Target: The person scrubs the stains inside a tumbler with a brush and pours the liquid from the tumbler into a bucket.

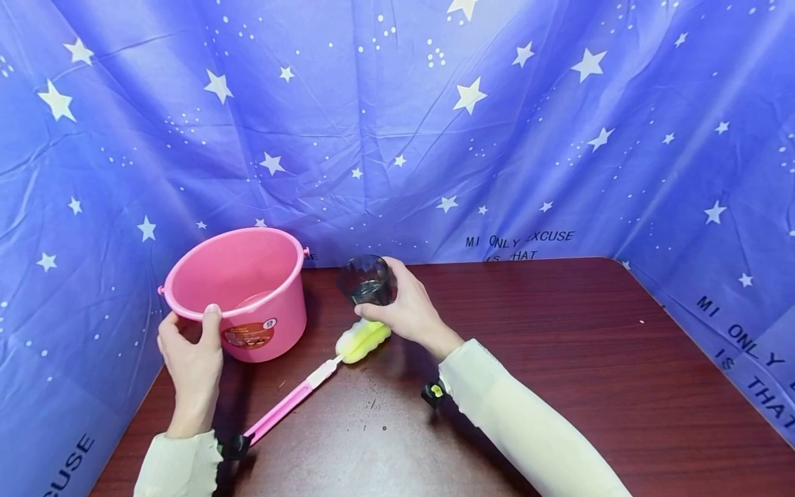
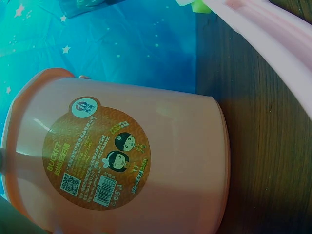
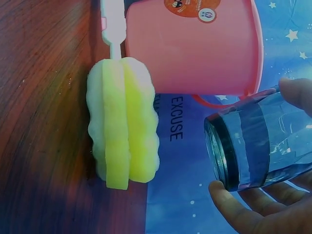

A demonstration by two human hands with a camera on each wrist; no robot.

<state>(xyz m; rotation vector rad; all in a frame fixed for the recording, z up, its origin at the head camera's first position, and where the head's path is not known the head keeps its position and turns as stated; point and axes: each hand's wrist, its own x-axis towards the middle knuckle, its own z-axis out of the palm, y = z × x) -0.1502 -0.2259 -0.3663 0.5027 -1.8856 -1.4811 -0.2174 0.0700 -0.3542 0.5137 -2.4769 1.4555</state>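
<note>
At the table's left side is a pink bucket [image 1: 286, 321] with a round orange label. My left hand [image 1: 191, 369] grips the bucket's near rim, its thumb laid over the edge. A dark, see-through faceted glass [image 1: 365, 279] with a little clear liquid at its bottom is in my right hand [image 1: 415, 310], thumb and fingers wrapped round its side. In the right wrist view the glass [image 3: 258, 139] is held above the tabletop. Below it lies a sponge brush [image 1: 363, 342] with a yellow and white head and a pink and white handle.
The dark red wooden table [image 1: 559, 331] has water drops [image 1: 373, 407] near its middle. A blue star-patterned cloth [image 1: 385, 138] hangs behind the table and along both sides. The brush handle [image 1: 282, 414] reaches toward my left wrist.
</note>
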